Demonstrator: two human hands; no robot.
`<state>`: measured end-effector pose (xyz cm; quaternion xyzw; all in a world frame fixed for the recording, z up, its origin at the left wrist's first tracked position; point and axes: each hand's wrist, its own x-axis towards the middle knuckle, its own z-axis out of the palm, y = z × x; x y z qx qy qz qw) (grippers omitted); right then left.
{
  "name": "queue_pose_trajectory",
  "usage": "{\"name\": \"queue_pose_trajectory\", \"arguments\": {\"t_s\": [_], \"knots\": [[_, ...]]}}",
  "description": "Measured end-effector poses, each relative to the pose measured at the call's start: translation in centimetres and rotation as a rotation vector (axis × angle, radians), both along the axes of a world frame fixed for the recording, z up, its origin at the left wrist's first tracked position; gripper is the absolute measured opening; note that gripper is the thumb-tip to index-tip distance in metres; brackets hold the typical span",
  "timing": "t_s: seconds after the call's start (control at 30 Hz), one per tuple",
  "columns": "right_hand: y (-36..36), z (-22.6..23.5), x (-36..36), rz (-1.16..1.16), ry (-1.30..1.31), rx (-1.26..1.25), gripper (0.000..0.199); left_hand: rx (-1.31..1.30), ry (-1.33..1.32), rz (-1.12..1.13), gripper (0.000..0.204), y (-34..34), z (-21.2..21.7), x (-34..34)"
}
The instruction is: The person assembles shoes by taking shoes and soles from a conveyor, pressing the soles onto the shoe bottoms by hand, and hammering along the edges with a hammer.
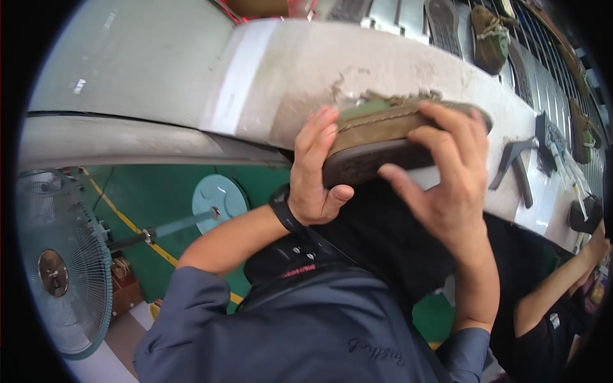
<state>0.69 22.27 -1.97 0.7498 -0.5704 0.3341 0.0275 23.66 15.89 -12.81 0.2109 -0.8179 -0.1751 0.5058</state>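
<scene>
A shoe (373, 133) with a brown and green upper and a dark sole is held on its side over the pale worktop, its sole tilted toward me. Against its left end rest the fingers of my left hand (311, 182), with the thumb beside the sole. My right hand (454, 175) has its fingers curled over the shoe's right half, and that thumb stands off near the sole edge. The two hands hold the shoe between them. Its laces are blurred, and the far side is hidden.
On the worktop (262, 83) at right lies a dark plier-like tool (516, 167) near a black holder (552, 143) with thin tools. Shoes (490, 41) and soles sit on a metal rack behind. A co-worker's arm (555, 287) reaches in at right. A fan (60, 274) stands left.
</scene>
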Motion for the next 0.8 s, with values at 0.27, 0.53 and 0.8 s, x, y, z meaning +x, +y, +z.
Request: {"name": "queue_pose_trajectory", "arguments": {"t_s": [0.27,0.53,0.8], "knots": [[0.7,-0.1,-1.0,0.016,0.125,0.091,0.044,0.25,-0.164,-0.203,0.079,-1.3,2.6,0.3],[0.6,-0.1,-0.5,-0.03,0.155,0.147,0.039,0.22,-0.228,-0.159,0.053,-0.4,4.6,-0.6],[-0.4,1.6,-0.7,0.002,0.156,0.193,0.039,0.26,-0.139,-0.039,0.031,0.4,4.9,-2.3]]}}
